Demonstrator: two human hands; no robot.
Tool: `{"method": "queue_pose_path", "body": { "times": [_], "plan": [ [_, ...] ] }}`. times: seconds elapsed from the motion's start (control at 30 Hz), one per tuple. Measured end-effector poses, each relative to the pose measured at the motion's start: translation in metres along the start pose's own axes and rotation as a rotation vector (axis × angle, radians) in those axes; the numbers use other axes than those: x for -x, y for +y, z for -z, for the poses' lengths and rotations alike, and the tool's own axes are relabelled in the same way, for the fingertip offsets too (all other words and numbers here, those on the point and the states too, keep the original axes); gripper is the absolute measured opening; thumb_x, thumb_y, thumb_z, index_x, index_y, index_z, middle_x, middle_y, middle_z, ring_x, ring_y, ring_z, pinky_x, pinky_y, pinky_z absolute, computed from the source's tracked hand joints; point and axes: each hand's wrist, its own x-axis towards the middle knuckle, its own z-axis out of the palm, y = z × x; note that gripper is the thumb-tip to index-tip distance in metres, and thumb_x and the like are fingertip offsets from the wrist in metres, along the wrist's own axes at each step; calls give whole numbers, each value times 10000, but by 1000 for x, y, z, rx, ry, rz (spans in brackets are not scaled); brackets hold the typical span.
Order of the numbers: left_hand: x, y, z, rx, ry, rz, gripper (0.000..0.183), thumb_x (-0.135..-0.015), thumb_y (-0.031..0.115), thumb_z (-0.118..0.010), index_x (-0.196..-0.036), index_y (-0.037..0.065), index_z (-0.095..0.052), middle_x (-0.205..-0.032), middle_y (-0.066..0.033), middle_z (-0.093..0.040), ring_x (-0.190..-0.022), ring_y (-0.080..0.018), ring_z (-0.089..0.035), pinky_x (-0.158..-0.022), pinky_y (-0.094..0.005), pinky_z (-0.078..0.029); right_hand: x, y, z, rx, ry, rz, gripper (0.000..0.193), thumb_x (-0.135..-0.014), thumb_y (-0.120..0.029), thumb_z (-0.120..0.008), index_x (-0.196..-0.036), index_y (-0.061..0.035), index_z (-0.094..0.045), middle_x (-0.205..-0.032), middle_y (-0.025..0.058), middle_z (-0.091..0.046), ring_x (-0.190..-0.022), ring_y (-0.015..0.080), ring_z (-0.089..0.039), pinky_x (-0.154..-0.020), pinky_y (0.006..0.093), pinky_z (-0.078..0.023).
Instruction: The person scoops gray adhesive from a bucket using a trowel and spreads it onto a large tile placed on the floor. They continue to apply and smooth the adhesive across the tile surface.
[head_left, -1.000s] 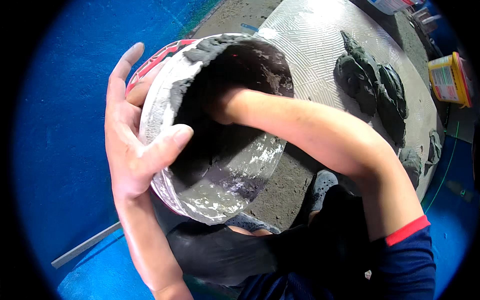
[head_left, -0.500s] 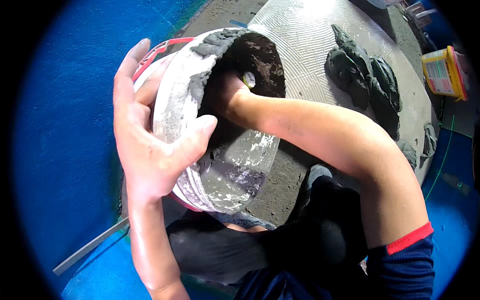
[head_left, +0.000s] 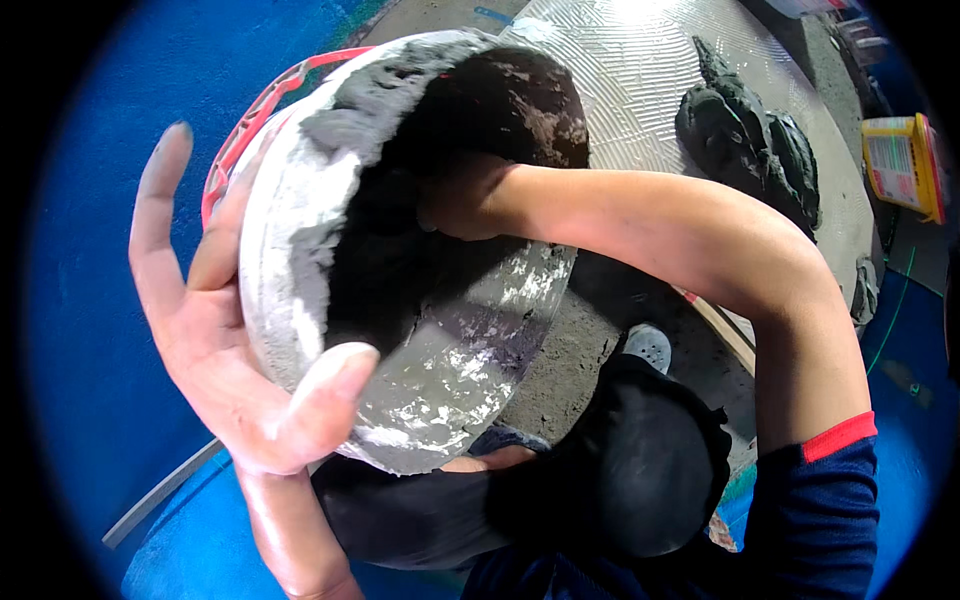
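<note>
Mortar-caked bucket (head_left: 420, 330) is gripped at its rim by left hand (head_left: 230, 350), tilted over the lap. Right hand (head_left: 455, 200) is sunk inside; grip can't be told. Dark mortar lumps (head_left: 745, 135) lie on combed slab (head_left: 640, 90) beyond; yellow box (head_left: 905, 165) nr far right.

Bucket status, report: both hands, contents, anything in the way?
Left hand grips bucket rim, tilted. Right hand reaches inside, fingers hidden. Grey mortar cakes the rim. Nothing blocking.
</note>
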Motion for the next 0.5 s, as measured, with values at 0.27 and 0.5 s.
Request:
{"method": "queue_pose_path", "body": {
  "times": [0.27,0.5],
  "plan": [
    [7,7,1,15,67,7,1277,-600,466,-841,-1502,-69,-114,-1361,-261,-536,-1251,-320,-549,-1122,-402,-359,-3,5,-43,172,-312,225,320,-787,-219,-651,-1006,7,-708,-1026,222,-688,-1040,352,-648,-904,403,-514],
    [14,15,7,35,25,-2,1235,-588,325,-862,-1508,-42,-125,-1337,-258,-542,-1248,-310,-543,-1064,-391,-424,27,-22,-53,-184,-300,139,372,-779,-343,-688,-900,7,-721,-942,204,-705,-924,360,-671,-810,417,-539]
  ]
}}
